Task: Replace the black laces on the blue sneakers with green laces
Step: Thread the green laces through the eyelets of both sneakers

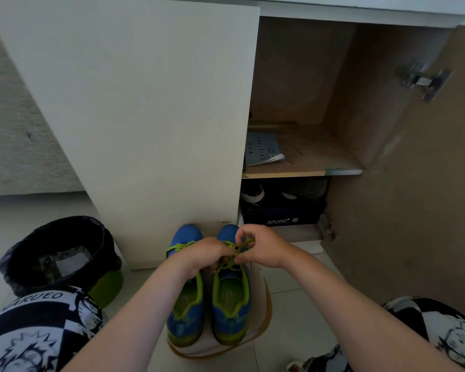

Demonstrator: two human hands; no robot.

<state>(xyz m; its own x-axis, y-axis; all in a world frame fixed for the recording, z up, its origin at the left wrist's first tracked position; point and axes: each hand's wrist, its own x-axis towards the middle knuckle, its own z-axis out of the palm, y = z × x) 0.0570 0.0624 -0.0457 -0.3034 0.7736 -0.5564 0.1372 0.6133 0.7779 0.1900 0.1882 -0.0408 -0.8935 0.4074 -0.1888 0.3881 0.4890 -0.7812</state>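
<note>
Green laces (238, 251) are being tied. The right hand (261, 247) pinches a strand between thumb and forefinger. The left hand (207, 253) curls in on the same tangle and seems to grip it too, though its fingertips are hidden.

The knot sits over the right-hand sneaker (230, 299), which stands beside the left-hand sneaker (185, 304) on a low stool (263, 318), toes at the foot of the white cabinet door (145, 116).

Both shoes already show green lacing, so this looks like the closing step. Next the bow needs drawing snug with an even pull on both loops.

The left-hand sneaker's upper eyelets are covered by the wrist, and whether its bow is tied cannot be told.
</note>
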